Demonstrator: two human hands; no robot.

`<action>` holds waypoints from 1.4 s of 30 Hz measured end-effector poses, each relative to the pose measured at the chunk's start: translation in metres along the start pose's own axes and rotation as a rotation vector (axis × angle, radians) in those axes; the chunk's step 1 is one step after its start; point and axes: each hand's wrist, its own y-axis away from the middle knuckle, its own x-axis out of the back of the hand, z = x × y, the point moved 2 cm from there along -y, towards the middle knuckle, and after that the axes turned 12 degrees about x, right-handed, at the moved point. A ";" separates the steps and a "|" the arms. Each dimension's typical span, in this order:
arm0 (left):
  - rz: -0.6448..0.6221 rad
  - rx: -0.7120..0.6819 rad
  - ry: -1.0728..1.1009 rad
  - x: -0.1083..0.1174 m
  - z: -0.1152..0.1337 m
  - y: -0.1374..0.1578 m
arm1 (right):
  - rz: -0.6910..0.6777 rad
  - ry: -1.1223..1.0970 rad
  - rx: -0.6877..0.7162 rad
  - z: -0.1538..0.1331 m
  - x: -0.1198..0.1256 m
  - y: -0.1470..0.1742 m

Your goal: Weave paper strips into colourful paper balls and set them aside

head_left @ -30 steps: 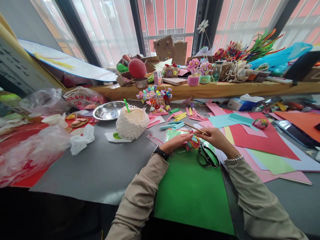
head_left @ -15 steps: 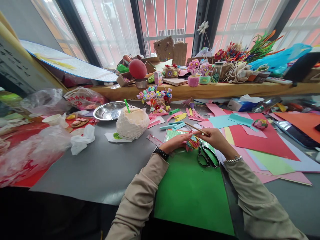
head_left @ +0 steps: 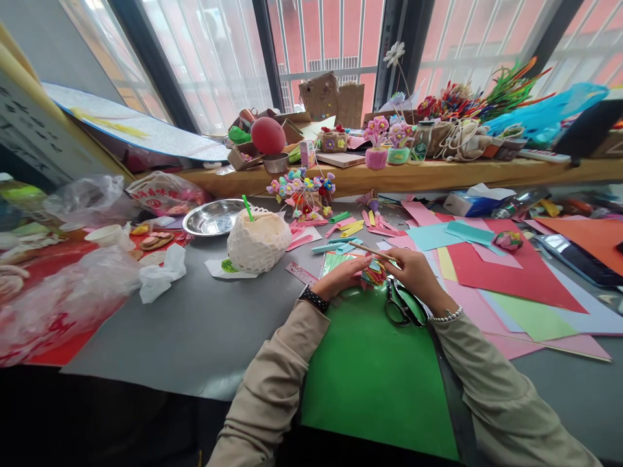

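My right hand (head_left: 413, 272) pinches a thin wooden stick (head_left: 368, 249), which points left above my left hand. With closed fingers, my left hand (head_left: 342, 275) holds a small multicoloured folded-paper piece (head_left: 374, 275), partly hidden between both hands. The stick's tip is near that paper piece; I cannot tell whether they touch. Black-handled scissors (head_left: 405, 306) lie just below my right hand on a green mat (head_left: 374, 383). Beyond my hands are blue folded paper strips (head_left: 335, 246), yellow strips (head_left: 351, 228) and pink strips (head_left: 379, 227).
A coconut (head_left: 257, 240) in white foam net, with a green straw, stands left near a metal plate (head_left: 214, 218) and a pink ruler (head_left: 300, 272). Coloured paper sheets (head_left: 516, 272) and a folded paper ball (head_left: 507, 240) lie right. Crafts crowd the wooden sill (head_left: 331, 178).
My right hand has shifted a little left and the stick's tip has moved left with it. My left hand stays at the paper piece. The view has shifted very slightly.
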 end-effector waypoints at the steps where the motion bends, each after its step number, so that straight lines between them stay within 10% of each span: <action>1: 0.008 -0.008 0.032 0.001 0.000 0.000 | 0.015 -0.003 -0.011 0.001 0.001 0.000; 22: 0.297 -0.309 0.130 0.005 0.006 0.002 | 0.120 -0.247 -0.196 0.010 0.005 0.003; 31: 0.280 -0.433 0.078 0.004 0.005 0.002 | 0.056 -0.227 0.079 0.006 -0.006 0.001; 42: 0.362 -0.496 0.006 0.007 0.003 0.002 | 0.169 -0.506 -0.208 0.010 -0.010 0.003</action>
